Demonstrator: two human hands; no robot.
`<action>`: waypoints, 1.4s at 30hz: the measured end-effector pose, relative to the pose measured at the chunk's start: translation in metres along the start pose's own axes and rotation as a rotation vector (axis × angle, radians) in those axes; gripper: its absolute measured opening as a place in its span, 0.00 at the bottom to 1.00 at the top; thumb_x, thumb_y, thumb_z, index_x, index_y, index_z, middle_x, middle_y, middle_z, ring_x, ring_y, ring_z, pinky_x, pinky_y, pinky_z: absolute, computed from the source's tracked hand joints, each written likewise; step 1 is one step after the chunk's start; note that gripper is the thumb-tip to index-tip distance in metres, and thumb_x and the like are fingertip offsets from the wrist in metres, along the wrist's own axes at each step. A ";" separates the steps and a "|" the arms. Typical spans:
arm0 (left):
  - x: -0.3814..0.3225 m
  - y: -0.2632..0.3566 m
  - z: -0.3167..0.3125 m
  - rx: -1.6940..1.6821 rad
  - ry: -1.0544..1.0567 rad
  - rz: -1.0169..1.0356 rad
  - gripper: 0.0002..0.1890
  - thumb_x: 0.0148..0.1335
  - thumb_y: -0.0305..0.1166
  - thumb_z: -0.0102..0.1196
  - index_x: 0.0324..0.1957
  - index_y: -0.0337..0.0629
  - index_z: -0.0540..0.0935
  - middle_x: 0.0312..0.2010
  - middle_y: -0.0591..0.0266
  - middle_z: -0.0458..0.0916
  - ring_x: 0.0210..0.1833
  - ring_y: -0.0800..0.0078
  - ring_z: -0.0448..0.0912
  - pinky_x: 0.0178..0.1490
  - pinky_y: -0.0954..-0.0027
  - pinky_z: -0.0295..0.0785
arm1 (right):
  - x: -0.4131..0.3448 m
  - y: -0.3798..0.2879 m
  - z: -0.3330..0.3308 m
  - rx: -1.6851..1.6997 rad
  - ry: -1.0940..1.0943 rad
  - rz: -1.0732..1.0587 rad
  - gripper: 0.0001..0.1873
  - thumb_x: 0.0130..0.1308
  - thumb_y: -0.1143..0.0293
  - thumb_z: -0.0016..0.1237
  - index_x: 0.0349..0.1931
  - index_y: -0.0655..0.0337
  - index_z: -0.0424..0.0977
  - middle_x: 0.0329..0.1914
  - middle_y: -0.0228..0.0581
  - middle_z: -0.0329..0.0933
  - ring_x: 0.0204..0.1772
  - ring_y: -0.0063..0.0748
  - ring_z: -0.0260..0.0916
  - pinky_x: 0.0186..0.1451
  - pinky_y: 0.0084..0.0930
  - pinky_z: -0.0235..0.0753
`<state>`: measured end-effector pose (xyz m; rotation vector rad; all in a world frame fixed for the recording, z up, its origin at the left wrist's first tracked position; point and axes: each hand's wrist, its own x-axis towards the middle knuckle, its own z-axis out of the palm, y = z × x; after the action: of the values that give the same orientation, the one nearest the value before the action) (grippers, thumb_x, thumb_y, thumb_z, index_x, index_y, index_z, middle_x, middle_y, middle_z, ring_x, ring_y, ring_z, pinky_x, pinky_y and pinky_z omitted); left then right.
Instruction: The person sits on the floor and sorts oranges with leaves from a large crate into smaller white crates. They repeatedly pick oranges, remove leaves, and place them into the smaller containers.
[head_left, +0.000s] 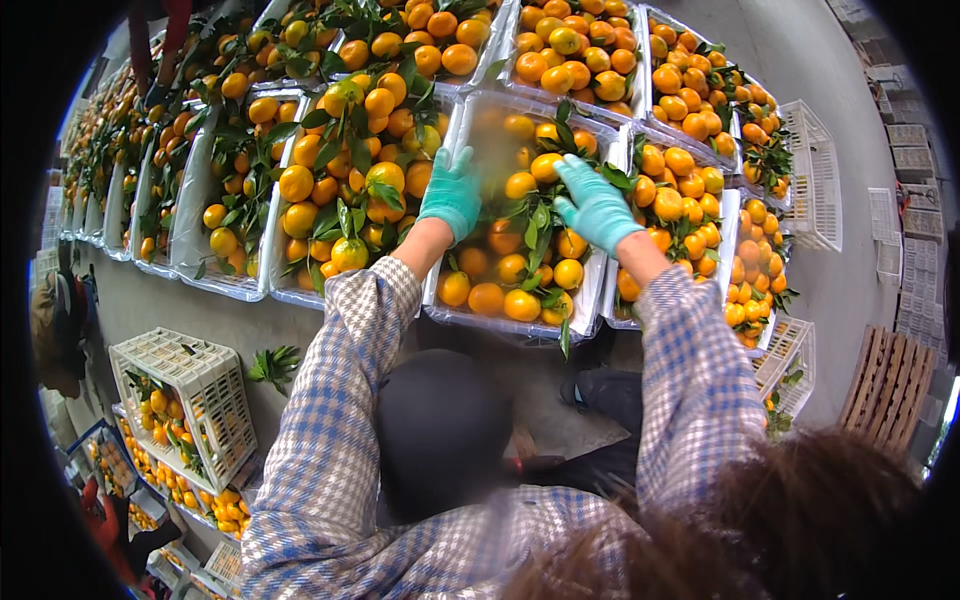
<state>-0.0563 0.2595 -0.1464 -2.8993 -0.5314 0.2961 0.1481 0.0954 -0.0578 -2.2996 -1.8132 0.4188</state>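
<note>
Both hands wear green gloves and reach over a plastic-lined crate (583, 311) of mandarins with leaves attached. My left hand (452, 193) lies along the crate's left rim, fingers pointing away from me and holding nothing. Beside it, in the neighbouring crate, is a heap of leafy mandarins (386, 178). My right hand (596, 201) spreads over the crate's right side, its fingertips at an orange mandarin (545, 167); I see no fruit gripped in it. Between the hands run green leaves (537, 229). A blurred smear hides part of the crate's far left.
More lined crates of mandarins (574, 56) stand in rows ahead and to both sides. A white plastic crate (180, 405) holding fruit lies at lower left, near loose leaves (273, 367). White crates (811, 176) and a wooden pallet (889, 382) are at right. Other people are at the left edge.
</note>
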 end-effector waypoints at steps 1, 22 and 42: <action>-0.003 -0.002 0.002 -0.056 0.031 -0.024 0.31 0.67 0.37 0.52 0.72 0.45 0.70 0.69 0.61 0.73 0.80 0.61 0.57 0.81 0.43 0.45 | -0.014 0.010 -0.027 -0.034 0.066 -0.038 0.30 0.68 0.62 0.53 0.70 0.57 0.67 0.74 0.50 0.67 0.74 0.50 0.65 0.76 0.40 0.64; 0.020 0.003 -0.011 0.189 -0.050 0.013 0.37 0.55 0.51 0.68 0.66 0.48 0.75 0.62 0.62 0.75 0.74 0.60 0.63 0.72 0.46 0.58 | -0.731 0.143 0.076 -0.209 0.125 1.619 0.41 0.67 0.60 0.57 0.75 0.68 0.56 0.77 0.61 0.59 0.80 0.55 0.55 0.82 0.41 0.54; -0.076 -0.039 0.003 -0.700 0.269 -0.034 0.37 0.57 0.18 0.56 0.72 0.37 0.68 0.71 0.50 0.69 0.75 0.54 0.66 0.77 0.60 0.58 | -0.619 0.153 0.011 -0.001 0.173 1.631 0.21 0.59 0.54 0.56 0.47 0.58 0.81 0.47 0.54 0.84 0.52 0.56 0.81 0.58 0.47 0.78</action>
<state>-0.1396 0.2685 -0.1291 -3.4960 -0.7551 -0.3613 0.1515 -0.5427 -0.0504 -3.0746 0.4805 0.3210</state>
